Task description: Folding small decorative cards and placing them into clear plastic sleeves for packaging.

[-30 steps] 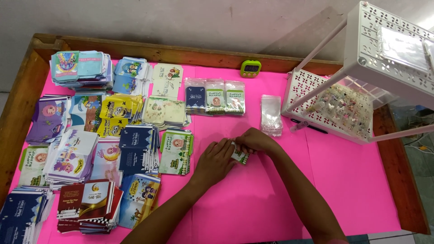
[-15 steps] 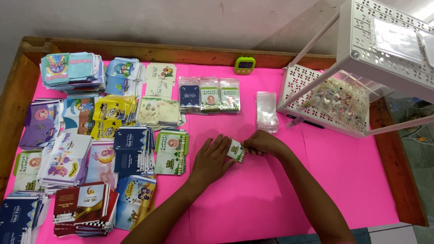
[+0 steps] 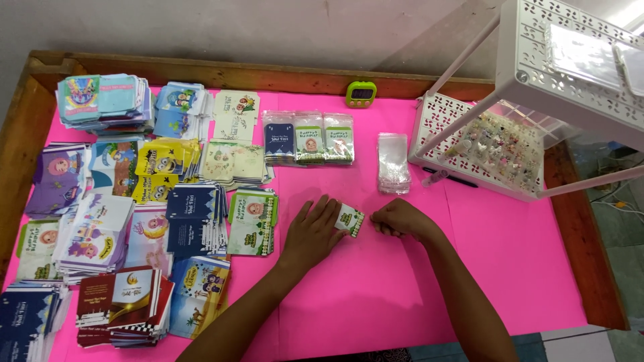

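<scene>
My left hand (image 3: pixel 312 232) lies on the pink tabletop (image 3: pixel 376 288) with its fingers around a small white and green printed card (image 3: pixel 350 220). My right hand (image 3: pixel 398 219) is curled just right of the card, its fingertips at the card's right edge. A stack of clear plastic sleeves (image 3: pixel 392 161) lies a little beyond my right hand. Three bagged cards (image 3: pixel 308 137) sit in a row further back.
Several piles of colourful printed cards (image 3: pixel 127 201) cover the left half of the table. A small green timer (image 3: pixel 361 94) stands at the back edge. A white perforated rack (image 3: pixel 537 80) with a tray of small trinkets (image 3: pixel 500 144) fills the right back. A wooden rim (image 3: pixel 577 234) borders the table.
The camera view has shifted slightly. My hands stay together on the small card, which has turned a little and sits between them.
</scene>
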